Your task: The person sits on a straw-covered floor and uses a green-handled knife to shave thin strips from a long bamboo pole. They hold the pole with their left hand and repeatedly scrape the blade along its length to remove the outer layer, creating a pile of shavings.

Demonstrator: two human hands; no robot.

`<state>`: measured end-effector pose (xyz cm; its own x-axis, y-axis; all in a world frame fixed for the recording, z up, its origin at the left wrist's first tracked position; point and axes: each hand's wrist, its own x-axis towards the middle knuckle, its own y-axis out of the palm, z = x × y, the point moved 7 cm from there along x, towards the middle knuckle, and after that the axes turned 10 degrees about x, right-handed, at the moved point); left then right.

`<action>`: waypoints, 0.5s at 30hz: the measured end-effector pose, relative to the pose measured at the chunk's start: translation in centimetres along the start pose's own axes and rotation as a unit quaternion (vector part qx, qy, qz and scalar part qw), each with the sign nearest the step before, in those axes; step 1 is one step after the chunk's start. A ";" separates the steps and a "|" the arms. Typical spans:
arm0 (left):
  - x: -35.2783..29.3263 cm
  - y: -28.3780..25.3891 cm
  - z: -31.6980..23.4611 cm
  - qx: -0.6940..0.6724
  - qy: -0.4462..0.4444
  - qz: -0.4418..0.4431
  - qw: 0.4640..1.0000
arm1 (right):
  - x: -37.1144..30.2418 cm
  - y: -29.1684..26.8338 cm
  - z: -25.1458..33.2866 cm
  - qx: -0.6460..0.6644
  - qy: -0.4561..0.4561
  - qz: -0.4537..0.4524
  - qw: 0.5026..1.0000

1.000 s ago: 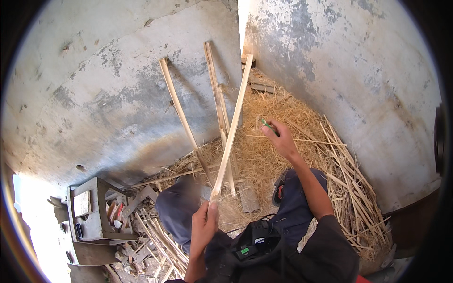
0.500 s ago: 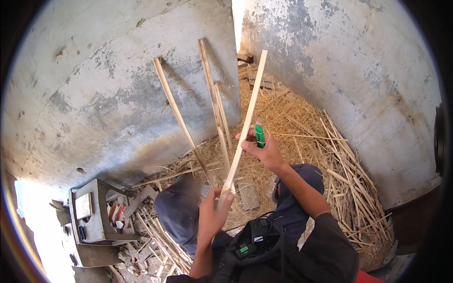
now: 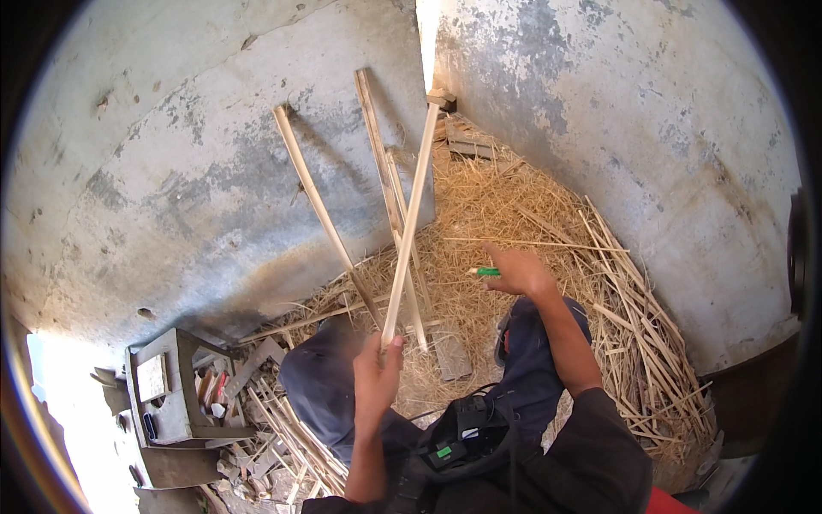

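Observation:
My left hand (image 3: pixel 375 377) is closed around the lower end of a long, pale, flat wooden strip (image 3: pixel 413 214). The strip slants up and a little to the right, away from me. In my right hand (image 3: pixel 524 273), apart from the strip, is a small green tool (image 3: pixel 487 271). Its kind is hard to make out; a pale tip points left from the fingers. The index finger of that hand stretches forward while the others curl. Beyond the held strip, another strip (image 3: pixel 314 193) and a darker strip (image 3: pixel 377 137) lean against the left wall.
Straw-like shavings (image 3: pixel 497 197) cover the floor. A heap of thin strips (image 3: pixel 642 334) lies along the right wall (image 3: pixel 634 128). At lower left stands a grey wooden box (image 3: pixel 175 385) holding odds and ends, with more strips (image 3: pixel 295 437) beside it. My knees flank a flat block (image 3: pixel 452 355).
My right hand has let go of the strip and moved right, turning the green tool sideways. The strip has swung left and lower in my left hand.

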<state>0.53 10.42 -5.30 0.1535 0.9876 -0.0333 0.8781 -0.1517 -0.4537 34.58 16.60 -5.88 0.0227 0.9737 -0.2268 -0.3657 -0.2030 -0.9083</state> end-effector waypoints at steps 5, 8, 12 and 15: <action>-0.6 0.4 -1.2 0.000 -0.014 0.018 1.000 | 0.1 0.0 2.1 0.122 -0.066 -0.043 0.989; -0.8 0.3 -1.2 -0.006 -0.008 0.025 1.000 | -0.2 -1.0 3.0 0.129 -0.132 -0.036 0.982; -0.9 0.3 -1.2 -0.033 0.001 0.029 0.999 | -0.8 -1.9 4.1 0.163 -0.178 -0.100 0.965; -1.0 0.2 -1.3 -0.046 -0.020 0.044 0.998 | -1.2 -4.0 5.3 0.245 -0.134 -0.166 0.946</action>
<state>1.15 9.31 -4.20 0.2144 0.9710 -0.1056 0.9003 -0.2384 -0.3641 31.05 16.75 -0.13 -0.0018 0.9800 0.1991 -0.7683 0.1261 -0.6275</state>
